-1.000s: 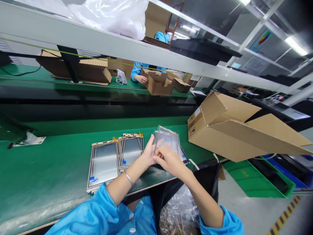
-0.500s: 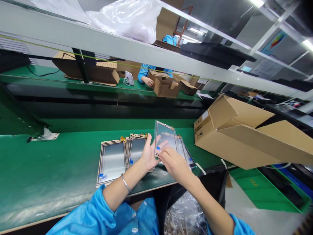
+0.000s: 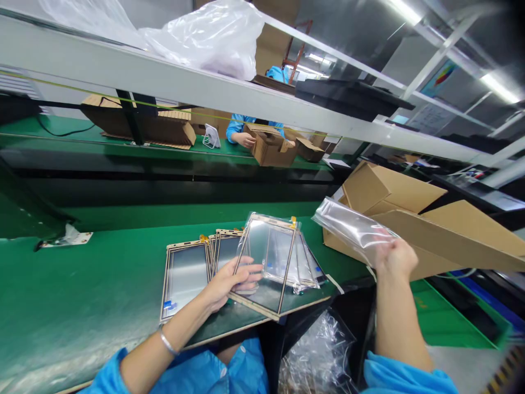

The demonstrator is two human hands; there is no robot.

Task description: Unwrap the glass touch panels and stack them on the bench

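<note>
My left hand (image 3: 234, 280) is closed on the left edge of a clear touch panel (image 3: 266, 287) with a dark border and pale frame, tilted over the bench. My right hand (image 3: 396, 260), raised at the right, grips a sheet of clear plastic film (image 3: 348, 221), which stretches up and to the left in front of the carton. Under and to the right of the held panel lie several overlapping panels (image 3: 309, 268) in clear wrapping, partly hidden. To the left, another panel (image 3: 188, 273) with a blue tab lies flat, beside a few more overlapping ones (image 3: 225, 249) with orange connectors.
An open cardboard carton (image 3: 381, 230) stands at the right. Below the bench edge, a black-lined bin (image 3: 356, 317) holds crumpled clear plastic (image 3: 315, 350). A green crate (image 3: 455, 317) is on the floor. Across the shelf rail, a co-worker's hand (image 3: 246, 139) touches a small box (image 3: 273, 149).
My right hand has left the panel and swung right, now with clear film in it. The panel in my left hand is lower and tilted nearer to me.
</note>
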